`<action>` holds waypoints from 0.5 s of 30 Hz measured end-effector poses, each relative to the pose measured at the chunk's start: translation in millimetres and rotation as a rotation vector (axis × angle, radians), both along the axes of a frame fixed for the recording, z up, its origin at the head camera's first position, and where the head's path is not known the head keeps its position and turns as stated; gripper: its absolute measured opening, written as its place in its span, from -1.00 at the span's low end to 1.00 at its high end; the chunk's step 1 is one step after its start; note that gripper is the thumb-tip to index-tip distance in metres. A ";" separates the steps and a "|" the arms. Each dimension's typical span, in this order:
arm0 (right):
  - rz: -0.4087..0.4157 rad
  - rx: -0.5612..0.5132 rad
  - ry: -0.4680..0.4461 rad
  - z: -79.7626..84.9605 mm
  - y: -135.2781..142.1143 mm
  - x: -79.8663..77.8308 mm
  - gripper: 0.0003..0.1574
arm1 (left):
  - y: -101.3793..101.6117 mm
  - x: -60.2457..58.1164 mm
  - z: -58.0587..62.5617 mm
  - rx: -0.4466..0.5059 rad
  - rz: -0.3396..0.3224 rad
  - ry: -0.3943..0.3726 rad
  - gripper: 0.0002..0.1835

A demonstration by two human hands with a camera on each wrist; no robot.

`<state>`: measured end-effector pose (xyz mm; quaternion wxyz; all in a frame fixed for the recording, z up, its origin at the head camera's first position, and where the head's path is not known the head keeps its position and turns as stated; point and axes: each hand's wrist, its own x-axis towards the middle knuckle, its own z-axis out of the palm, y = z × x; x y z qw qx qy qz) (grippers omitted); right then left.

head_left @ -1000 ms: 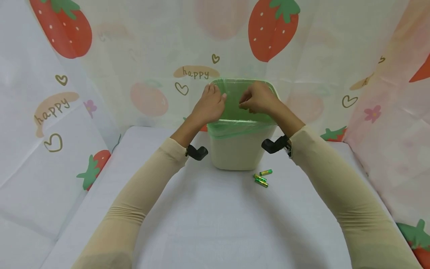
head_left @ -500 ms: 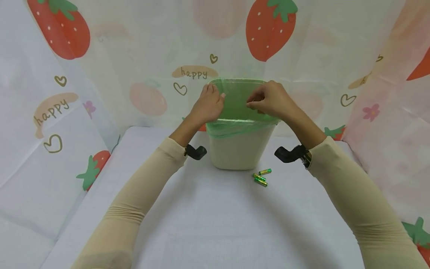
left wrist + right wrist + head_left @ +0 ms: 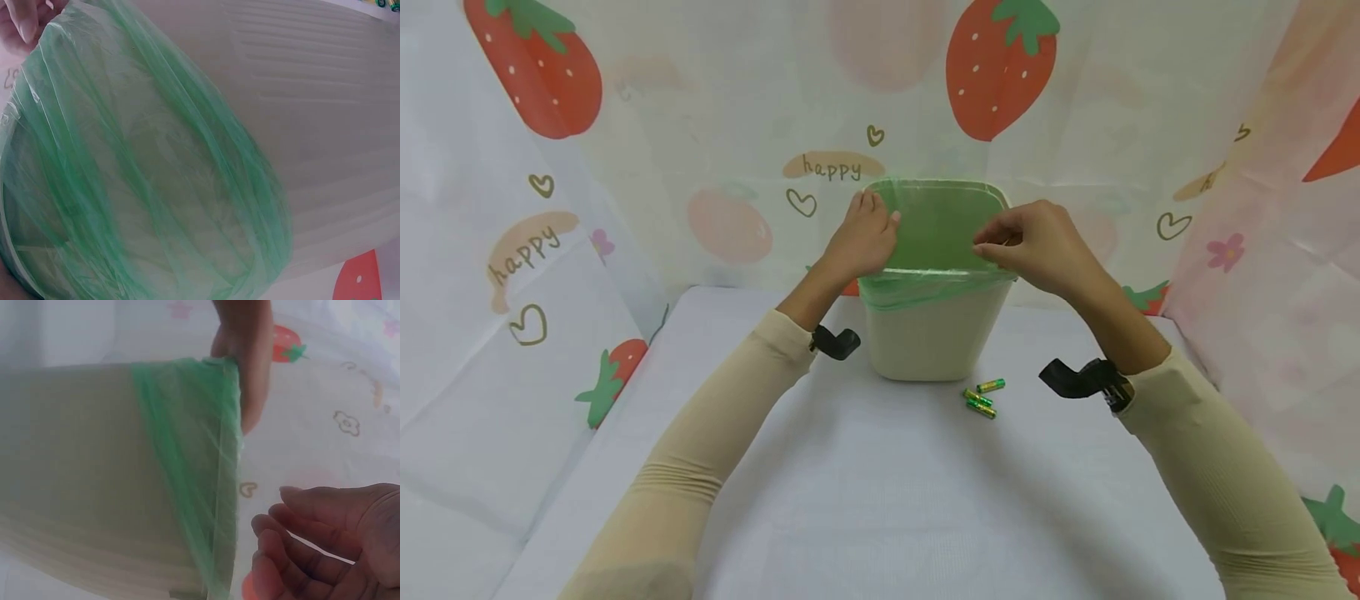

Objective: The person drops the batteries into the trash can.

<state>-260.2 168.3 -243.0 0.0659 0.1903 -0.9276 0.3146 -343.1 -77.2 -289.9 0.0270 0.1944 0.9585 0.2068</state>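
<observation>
A cream trash bin [image 3: 936,333] stands on the table, a thin green trash bag [image 3: 917,289] lining it and folded over its rim. My left hand [image 3: 863,237] holds the bin's left rim, thumb on the inner side. Near the right rim hovers my right hand [image 3: 1037,246], its fingers loosely bent. In the right wrist view, a gap shows between that hand's thumb and fingers, with nothing held. The left wrist view shows the bag's creased outer fold [image 3: 156,175] and part of my right hand [image 3: 22,22]. Most left fingertips are hidden by the rim and bag.
Several green-and-gold batteries [image 3: 981,400] lie on the white tabletop [image 3: 925,500] in front of the bin, slightly to the right. A wall sheet [image 3: 722,100] printed with strawberries rises close behind the bin, with more sheeting on both sides.
My right hand has moved right and slightly down, from over the bin's opening to beside its right rim. My left hand stays at the left rim. The batteries have not moved.
</observation>
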 end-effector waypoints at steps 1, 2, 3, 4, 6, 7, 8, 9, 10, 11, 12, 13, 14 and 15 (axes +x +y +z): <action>-0.007 -0.006 0.005 -0.5 1.4 3.0 -0.83 | -0.2 -0.2 0.0 -0.004 -0.001 -0.001 -0.29; -0.013 -0.013 0.010 -1.2 3.0 6.0 -0.84 | -0.3 0.0 0.2 -0.006 -0.001 -0.001 -0.29; -0.018 -0.022 0.012 -2.1 4.7 8.9 -0.85 | -0.3 -0.1 0.3 -0.007 -0.003 -0.001 -0.29; -0.019 -0.029 0.016 -3.2 6.2 11.7 -0.85 | -0.2 -0.1 0.4 -0.007 -0.004 0.001 -0.29; -0.021 -0.041 0.016 -5.5 8.9 17.6 -0.86 | 0.0 -0.3 0.5 -0.008 -0.005 0.005 -0.29; -0.023 -0.046 0.015 -6.9 10.0 20.5 -0.86 | 0.0 -0.5 0.7 -0.012 -0.004 0.005 -0.29; -0.026 -0.050 0.014 -8.6 11.2 23.4 -0.87 | 0.0 -0.6 0.6 -0.012 -0.004 0.007 -0.29; -0.025 -0.052 0.011 -10.2 12.5 26.2 -0.87 | 0.0 -0.8 0.5 -0.014 -0.005 0.008 -0.29; -0.027 -0.054 0.009 -12.1 13.6 29.0 -0.87 | 0.2 -0.7 0.4 -0.012 -0.004 0.008 -0.29; -0.028 -0.056 0.007 -14.2 14.7 31.6 -0.88 | 0.3 -0.7 0.3 -0.014 -0.004 0.006 -0.29; -0.027 -0.055 0.008 -16.7 15.7 34.1 -0.88 | 0.4 -0.6 0.3 -0.012 -0.003 0.004 -0.29; -0.025 -0.056 0.010 -19.4 16.7 36.4 -0.88 | 0.6 -0.2 0.4 -0.009 -0.004 0.003 -0.29; -0.022 -0.056 0.011 -22.2 17.9 38.6 -0.89 | 0.8 0.1 0.3 -0.004 -0.006 0.006 -0.29; -0.022 -0.057 0.011 -25.0 19.0 40.8 -0.89 | 1.0 0.5 0.5 -0.001 -0.006 0.005 -0.29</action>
